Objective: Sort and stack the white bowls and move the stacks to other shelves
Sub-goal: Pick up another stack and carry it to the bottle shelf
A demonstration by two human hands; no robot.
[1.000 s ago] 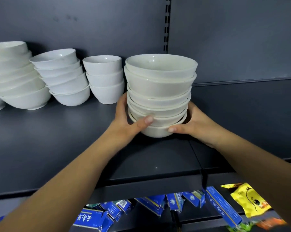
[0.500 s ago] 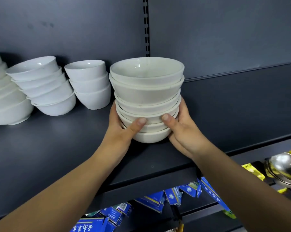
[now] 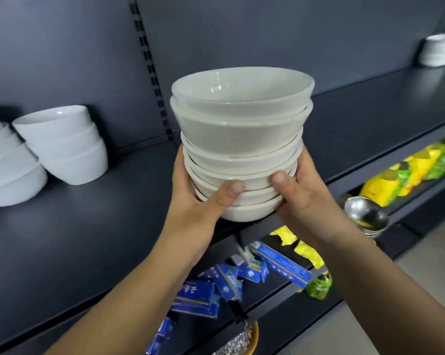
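Grey shelf (image 3: 62,239) is no longer carrying the stack of white bowls (image 3: 242,129); left hand (image 3: 198,201) and right hand (image 3: 303,198) are lifting it clear, each grip clamped round the lower bowls, probably starting the move to another shelf.

Lifted: stack of white bowls (image 3: 242,129) is now off the shelf (image 3: 88,239), held in air between left hand (image 3: 196,201) and right hand (image 3: 303,198) and pulled closer to the person. Both thumbs moved up from base onto stack's front. The three-bowl stack (image 3: 65,144) is now farther left of left hand.
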